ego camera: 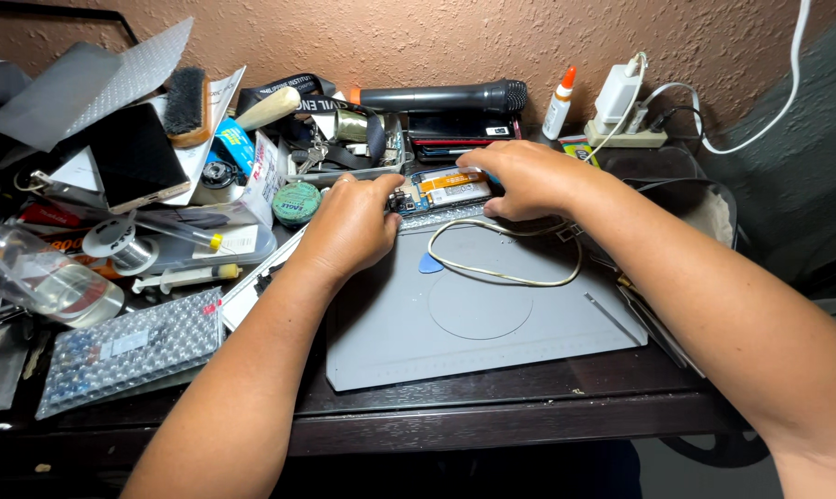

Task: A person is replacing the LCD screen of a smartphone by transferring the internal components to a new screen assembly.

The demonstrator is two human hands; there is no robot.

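Nearest us, our two forearms reach in from the bottom edge across the dark front lip of the counter (492, 420). They meet at an opened phone (444, 192) with its back off, showing an orange strip and a pale battery; it lies at the far edge of a grey work mat (492, 323). Our left hand (349, 225) is curled against the phone's left end, fingers bent and pressing on it. Our right hand (520, 178) is cupped over the phone's right end, fingers closed down on it; whether a tool sits under that hand we cannot tell.

Just in front of the phone, on the mat, a blue pick (431, 264) lies beside a loop of pale cable (520, 275).

To the left the counter is crowded: a bubble-wrap packet (127, 351), a syringe (182, 276), a spool of solder (122, 245), a clear bottle (39, 282) and a brush (187, 106). Behind the phone lie a black microphone (436, 96), a small glue bottle (558, 103) and a white charger (618, 97) plugged into a power strip (626, 139). A rough brown wall (418, 37) rises behind it all.
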